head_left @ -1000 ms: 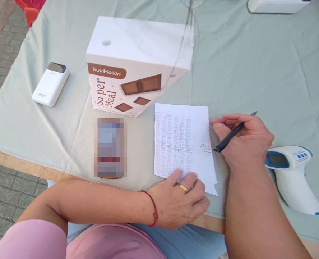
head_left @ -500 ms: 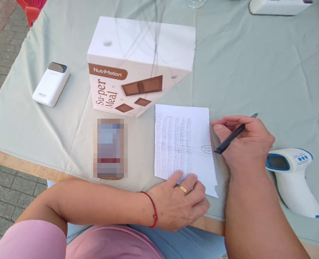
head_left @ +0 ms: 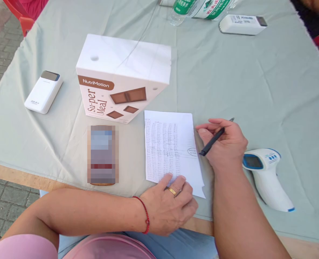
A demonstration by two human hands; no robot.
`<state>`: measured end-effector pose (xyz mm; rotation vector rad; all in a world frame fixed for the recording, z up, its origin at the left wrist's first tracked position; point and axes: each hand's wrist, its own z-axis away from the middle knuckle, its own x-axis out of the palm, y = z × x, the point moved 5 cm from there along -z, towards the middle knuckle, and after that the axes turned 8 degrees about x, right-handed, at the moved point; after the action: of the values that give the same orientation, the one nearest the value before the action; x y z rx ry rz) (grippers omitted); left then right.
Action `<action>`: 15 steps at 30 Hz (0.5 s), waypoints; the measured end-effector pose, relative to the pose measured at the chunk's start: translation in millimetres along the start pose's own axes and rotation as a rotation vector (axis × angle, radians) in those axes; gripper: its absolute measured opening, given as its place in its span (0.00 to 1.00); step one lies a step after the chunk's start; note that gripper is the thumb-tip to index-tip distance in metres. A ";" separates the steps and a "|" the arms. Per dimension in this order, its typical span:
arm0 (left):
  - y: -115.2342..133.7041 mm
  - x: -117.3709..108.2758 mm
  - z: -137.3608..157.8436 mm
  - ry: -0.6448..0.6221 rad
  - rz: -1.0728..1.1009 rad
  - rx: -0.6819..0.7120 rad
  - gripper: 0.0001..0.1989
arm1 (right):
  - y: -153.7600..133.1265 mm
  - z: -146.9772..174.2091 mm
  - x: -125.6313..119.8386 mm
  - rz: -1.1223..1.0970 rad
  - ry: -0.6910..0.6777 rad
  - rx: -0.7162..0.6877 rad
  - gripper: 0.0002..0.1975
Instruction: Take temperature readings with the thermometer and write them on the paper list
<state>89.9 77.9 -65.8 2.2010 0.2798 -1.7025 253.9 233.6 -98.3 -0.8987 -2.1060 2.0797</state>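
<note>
A sheet of paper point(head_left: 165, 144) with dense columns of small writing lies on the cloth, a small oval marking at its right side. My left hand point(head_left: 172, 205), with a gold ring and a red cord bracelet, rests on the paper's lower edge, fingers laid out and holding nothing. Just right of the sheet, my right hand point(head_left: 225, 144) grips a black pen point(head_left: 212, 141) slantwise between thumb and fingers. Beside my right wrist lies a white and blue handheld thermometer point(head_left: 269, 180). To the paper's left is a phone point(head_left: 103, 154), its screen blurred out.
A NutriMotion box point(head_left: 124, 86) stands behind the phone. A white power bank point(head_left: 44, 91) lies at the left, and another white device point(head_left: 243, 25) is at the back near plastic water bottles point(head_left: 182, 10). Pale green cloth point(head_left: 229, 79) covers the table. Part of another person point(head_left: 310, 16) shows top right.
The view has shifted, so the table's things sit further left and the bottles and a person appear at the top. Both hands keep their places; the pen stays in my right hand.
</note>
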 end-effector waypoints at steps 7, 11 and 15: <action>0.6 0.7 -0.6 0.018 -0.027 -0.002 0.21 | 3.0 -1.4 0.7 0.031 -0.022 -0.002 0.17; 0.3 1.4 -0.7 -0.002 -0.029 -0.005 0.22 | 3.5 -1.6 1.1 0.033 -0.020 -0.013 0.17; -0.1 1.2 -0.7 -0.017 -0.013 -0.004 0.25 | 3.7 -1.8 0.8 0.037 -0.015 -0.015 0.16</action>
<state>90.8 78.1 -66.9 2.1858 0.2938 -1.7249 255.3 235.2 -101.9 -0.9343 -2.1311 2.0970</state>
